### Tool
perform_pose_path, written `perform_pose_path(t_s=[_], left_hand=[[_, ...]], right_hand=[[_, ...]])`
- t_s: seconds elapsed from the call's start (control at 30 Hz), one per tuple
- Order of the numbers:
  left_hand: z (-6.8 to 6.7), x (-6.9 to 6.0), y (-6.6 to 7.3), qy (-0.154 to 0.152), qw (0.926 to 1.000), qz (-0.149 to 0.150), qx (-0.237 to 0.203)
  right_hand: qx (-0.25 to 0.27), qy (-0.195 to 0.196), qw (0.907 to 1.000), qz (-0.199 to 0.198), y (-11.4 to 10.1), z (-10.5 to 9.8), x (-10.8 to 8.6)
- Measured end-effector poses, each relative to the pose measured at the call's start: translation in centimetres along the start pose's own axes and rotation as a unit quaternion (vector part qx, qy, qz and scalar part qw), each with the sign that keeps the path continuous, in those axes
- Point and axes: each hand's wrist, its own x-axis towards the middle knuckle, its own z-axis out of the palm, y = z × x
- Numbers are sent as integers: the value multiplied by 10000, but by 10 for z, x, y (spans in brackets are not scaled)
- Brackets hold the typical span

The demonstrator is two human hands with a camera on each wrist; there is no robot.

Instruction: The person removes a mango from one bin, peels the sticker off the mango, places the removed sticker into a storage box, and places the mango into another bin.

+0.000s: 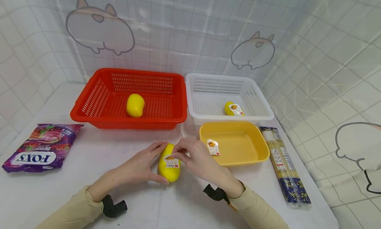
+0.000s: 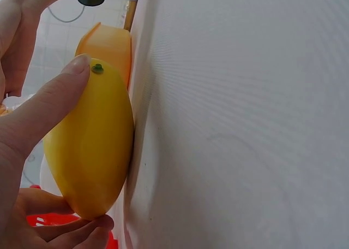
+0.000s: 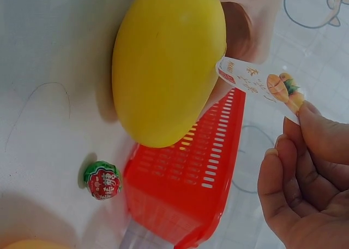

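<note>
A yellow mango lies on the white table, its green stem nub showing in the left wrist view. My left hand grips it from the side, thumb at one end and fingers at the other. Between thumb and forefinger, my right hand pinches one end of a white mango-print sticker. The sticker's other end touches the mango, while the pinched end stands away from the skin. Another such sticker hangs on the wall of a yellow tray to the right.
Behind stand a red basket with a plain mango and a white basket with a stickered mango. A lollipop lies near the red basket. A purple FOX'S bag is left, a noodle packet right.
</note>
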Motion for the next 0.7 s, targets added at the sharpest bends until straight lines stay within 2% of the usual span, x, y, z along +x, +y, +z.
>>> perform_pose_path(t_s=[0.47, 0.7], left_hand=[[2, 1, 0, -2, 10000, 8, -30], [0, 1, 1, -40, 10000, -29, 37]], right_hand=[[-87, 59, 9999, -60, 0, 0, -2], [237, 583, 9980, 101, -2, -19, -2]])
